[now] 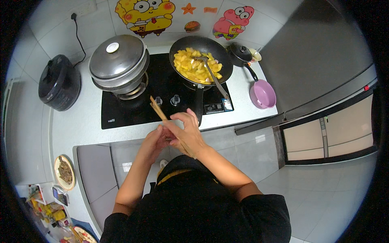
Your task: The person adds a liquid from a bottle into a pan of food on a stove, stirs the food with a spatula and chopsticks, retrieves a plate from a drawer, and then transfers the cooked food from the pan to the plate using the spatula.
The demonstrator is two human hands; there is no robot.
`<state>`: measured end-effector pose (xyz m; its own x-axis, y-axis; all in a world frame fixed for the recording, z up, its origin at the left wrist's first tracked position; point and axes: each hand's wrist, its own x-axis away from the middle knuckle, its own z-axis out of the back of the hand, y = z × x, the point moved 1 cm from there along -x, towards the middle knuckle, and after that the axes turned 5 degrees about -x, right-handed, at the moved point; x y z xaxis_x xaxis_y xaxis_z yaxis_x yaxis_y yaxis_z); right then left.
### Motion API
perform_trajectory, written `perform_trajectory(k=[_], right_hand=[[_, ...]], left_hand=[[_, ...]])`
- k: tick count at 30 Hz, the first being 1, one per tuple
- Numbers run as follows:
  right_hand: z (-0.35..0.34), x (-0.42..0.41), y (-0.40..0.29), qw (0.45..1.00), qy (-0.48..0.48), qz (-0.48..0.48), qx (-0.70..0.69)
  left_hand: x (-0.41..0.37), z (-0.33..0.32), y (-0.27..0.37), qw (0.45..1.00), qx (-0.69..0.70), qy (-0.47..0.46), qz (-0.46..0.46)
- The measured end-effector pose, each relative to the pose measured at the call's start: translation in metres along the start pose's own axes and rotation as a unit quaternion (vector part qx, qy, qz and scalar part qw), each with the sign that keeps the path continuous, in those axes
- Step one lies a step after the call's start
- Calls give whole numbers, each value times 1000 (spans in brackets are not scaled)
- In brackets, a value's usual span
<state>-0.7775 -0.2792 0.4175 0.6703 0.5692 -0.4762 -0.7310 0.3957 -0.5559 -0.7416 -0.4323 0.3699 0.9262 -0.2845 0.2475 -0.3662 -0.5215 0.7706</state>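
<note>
A pair of what look like wooden chopsticks [158, 110] slants across my right hand [189, 133]. The sticks pass between thumb and fingers, their upper ends pointing towards the stove and their lower ends lying along my wrist. My left hand [155, 140] meets the right one at the palm side, its fingers partly hidden, so its grip is unclear. Both hands are in front of the counter edge, near the handle of a black wok [225, 68]. Yellow chunks of food, perhaps potato [191, 68], fill the wok's bottom. A metal spatula [212, 74] rests in it, handle towards me.
A lidded metal steamer pot [121, 60] occupies the left burner of the black gas hob [164, 117]. Left of it is a dark electric cooker [60, 88]. A lidded small saucepan [240, 54] and a purple bowl [263, 95] stand right. A plate of food [73, 177] lies lower left.
</note>
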Motion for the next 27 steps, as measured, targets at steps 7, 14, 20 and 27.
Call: perform_trajectory(k=[7,14,20,27], right_hand=[[3,24,16,999,15,-17,36],[10,17,64,995,-57,-3,87],[1,58,111,987,-135,85,37],[56,140,182,995,-80,2,61]], left_hand=[[-23,-9,-10,999,37,25,-2],[-85,-19,-19,988,122,76,-52],[-138,78,-73,967,59,249,-22],[-102,85,-121,963,-48,264,-1]])
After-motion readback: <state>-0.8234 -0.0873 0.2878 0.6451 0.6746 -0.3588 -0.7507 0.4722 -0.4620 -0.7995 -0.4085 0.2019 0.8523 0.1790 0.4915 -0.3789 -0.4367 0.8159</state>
